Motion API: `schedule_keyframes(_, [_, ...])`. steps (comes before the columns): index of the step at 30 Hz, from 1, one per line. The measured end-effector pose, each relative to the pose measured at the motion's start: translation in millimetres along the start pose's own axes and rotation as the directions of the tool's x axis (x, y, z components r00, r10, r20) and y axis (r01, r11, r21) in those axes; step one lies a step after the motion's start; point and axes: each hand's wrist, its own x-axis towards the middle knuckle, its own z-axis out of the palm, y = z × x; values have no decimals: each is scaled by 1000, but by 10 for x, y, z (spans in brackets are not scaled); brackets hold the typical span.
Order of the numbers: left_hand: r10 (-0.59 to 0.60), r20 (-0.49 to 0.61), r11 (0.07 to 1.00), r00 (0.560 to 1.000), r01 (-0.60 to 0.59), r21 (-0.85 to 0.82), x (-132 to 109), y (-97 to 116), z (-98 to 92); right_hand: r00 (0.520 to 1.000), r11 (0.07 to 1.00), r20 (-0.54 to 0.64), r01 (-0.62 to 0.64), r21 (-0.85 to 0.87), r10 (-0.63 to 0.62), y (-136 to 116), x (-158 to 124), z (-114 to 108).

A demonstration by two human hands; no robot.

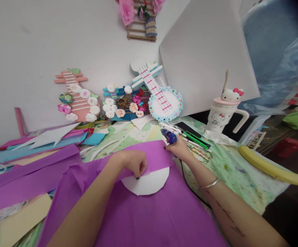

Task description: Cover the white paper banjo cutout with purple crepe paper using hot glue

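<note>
Only brand readable: Hello Kitty mug (219,118), with the character figure on its lid and a print on the side. Any lettering is too small to make out.

Hands:
- Left hand (135,164): fingers closed, pinching the folded edge of the purple paper (149,212) down onto the white disc (146,181).
- Right hand (178,146): closed around a blue glue gun (169,136), nozzle pointing away from the person. It sits at the far right corner of the paper fold. The black cord (190,187) trails back along the forearm, and there is a bangle (210,184) on the wrist.

Disc: centre of the bench, lying on the purple sheet. Its upper half is covered by the fold and its lower half is exposed.

Bench (228,168): green mottled cover.
- Right of the glue gun: markers (195,139), a dark phone (187,128) and gold scissors (201,153).
- Near the right edge: banana (269,166).
- Left side: stacked coloured paper sheets (36,144) in blue, pink and purple.

Room:
- Three guitar-shaped crafts lean on the plain white wall (36,41): a pink one (74,97), a blue one with paper roses (124,103), and a white and blue one (159,96).
- A white board (205,58) is propped behind the mug.
- A wooden rack with pink flowers (141,20) hangs higher up the wall.
</note>
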Motion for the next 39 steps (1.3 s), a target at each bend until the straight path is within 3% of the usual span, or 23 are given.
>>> schedule_keyframes(5, [72,-28,982,997,-75,-173,-30,-115,-15,1000,999,-7,-4,-40,4,-11,-2,9])
schedule_keyframes(7, [111,-166,963,980,-147,-225,0,-175,-28,1000,999,-12,-8,-47,7,-1,6,18])
schedule_keyframes(8, [93,-314,965,945,-162,-204,32,-204,-31,1000,999,-13,-9,-49,8,2,9,18])
schedule_keyframes(9, [56,-482,976,874,-151,-159,73,-232,-28,1000,999,-16,-10,-52,9,1,12,16])
schedule_keyframes(11, [-13,-753,995,658,-66,-74,175,-284,9,1000,998,-22,-11,-60,10,-13,12,3])
schedule_keyframes(12, [-22,-814,998,580,-29,-48,227,-306,48,1000,998,-24,-11,-66,9,-24,10,-7])
schedule_keyframes(13, [-17,-830,1000,558,-5,-23,273,-325,102,1000,997,-26,-10,-73,8,-37,7,-18])
schedule_keyframes(14, [-3,-815,1000,579,12,5,310,-339,168,1000,997,-27,-10,-81,7,-51,4,-28])
schedule_keyframes(18, [-4,-675,974,738,157,165,334,-331,476,1000,993,-24,-15,-117,12,-87,-9,-43])
schedule_keyframes(21, [-40,-627,946,778,232,227,262,-277,633,1000,990,-30,-11,-140,7,-94,-12,-31])
schedule_keyframes(33, [-68,-547,938,834,240,249,-22,-32,741,999,994,-46,-22,-105,17,-148,-28,-76])
schedule_keyframes(39, [-65,-646,961,760,222,164,-95,-114,571,1000,997,-17,-27,-77,25,-157,-36,-73])
